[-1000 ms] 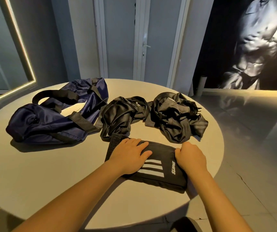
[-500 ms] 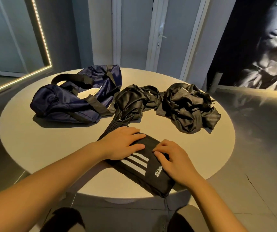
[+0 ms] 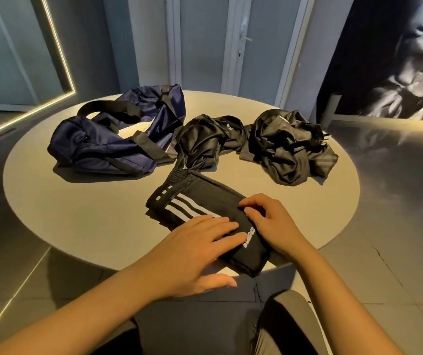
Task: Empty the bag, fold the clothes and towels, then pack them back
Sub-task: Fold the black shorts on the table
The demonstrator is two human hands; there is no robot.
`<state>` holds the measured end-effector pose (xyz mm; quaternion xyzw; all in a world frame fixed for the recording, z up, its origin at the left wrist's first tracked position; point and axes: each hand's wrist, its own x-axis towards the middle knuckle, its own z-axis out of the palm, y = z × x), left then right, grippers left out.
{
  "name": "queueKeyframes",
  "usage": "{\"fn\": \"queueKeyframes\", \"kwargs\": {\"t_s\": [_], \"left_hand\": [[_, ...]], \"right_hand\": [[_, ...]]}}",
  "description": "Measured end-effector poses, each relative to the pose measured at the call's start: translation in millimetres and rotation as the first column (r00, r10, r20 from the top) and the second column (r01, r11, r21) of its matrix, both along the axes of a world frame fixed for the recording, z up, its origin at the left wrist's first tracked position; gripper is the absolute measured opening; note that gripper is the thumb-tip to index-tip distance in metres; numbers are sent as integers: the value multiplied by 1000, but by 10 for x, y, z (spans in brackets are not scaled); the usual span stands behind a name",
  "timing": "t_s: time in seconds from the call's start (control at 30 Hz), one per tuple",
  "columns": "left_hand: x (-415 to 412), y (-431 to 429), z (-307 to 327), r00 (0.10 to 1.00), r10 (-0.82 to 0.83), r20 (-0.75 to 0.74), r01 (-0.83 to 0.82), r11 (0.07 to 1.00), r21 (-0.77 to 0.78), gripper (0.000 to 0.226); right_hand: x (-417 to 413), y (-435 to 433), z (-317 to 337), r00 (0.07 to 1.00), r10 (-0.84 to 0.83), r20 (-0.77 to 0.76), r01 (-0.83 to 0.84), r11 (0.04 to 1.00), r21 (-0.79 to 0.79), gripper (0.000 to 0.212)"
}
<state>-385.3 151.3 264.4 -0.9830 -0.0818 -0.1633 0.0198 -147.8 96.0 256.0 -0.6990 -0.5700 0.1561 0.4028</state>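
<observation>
Black folded shorts (image 3: 200,198) with white stripes lie near the front edge of the round table (image 3: 90,206). My left hand (image 3: 197,249) lies flat on the near end of the shorts, fingers straight. My right hand (image 3: 269,221) rests on the right side of the fold with its fingers bent down onto the cloth. An empty navy bag (image 3: 108,142) with black straps slumps at the back left. A crumpled black garment (image 3: 202,142) sits behind the shorts. A second crumpled black garment (image 3: 292,147) lies at the back right.
The table's front edge runs just under my left hand, and my knees (image 3: 289,324) show below it. Grey tiled floor (image 3: 397,226) surrounds the table. Closed doors (image 3: 251,47) stand behind it, and a lit mirror frame (image 3: 59,55) is at the left.
The view has moved closer and tilted down. My left hand slid from the far end of the shorts toward the near end. My right hand shifted slightly along the right side.
</observation>
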Motion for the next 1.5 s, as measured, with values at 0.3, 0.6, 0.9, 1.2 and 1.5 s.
{"fn": "queueKeyframes", "kwargs": {"t_s": [0.3, 0.6, 0.9, 1.2, 1.5], "left_hand": [[212, -418, -218, 989, 96, 108, -116, 975, 189, 66], [159, -273, 129, 982, 124, 142, -75, 949, -307, 37], [192, -97, 321, 915, 356, 191, -115, 681, -723, 34], [224, -6, 770, 699, 669, 254, 14, 342, -939, 34], [55, 242, 1430, 725, 548, 417, 113, 503, -857, 37]], "right_hand": [[222, -288, 113, 970, 219, -105, -229, 969, -93, 21], [213, -648, 329, 885, 313, -346, -374, 919, -125, 42], [58, -739, 254, 898, 343, -276, -376, 924, -76, 36], [-191, -516, 648, 878, 192, -438, -127, 977, 174, 22], [-284, -93, 1418, 781, 195, -594, -69, 971, 228, 30]]}}
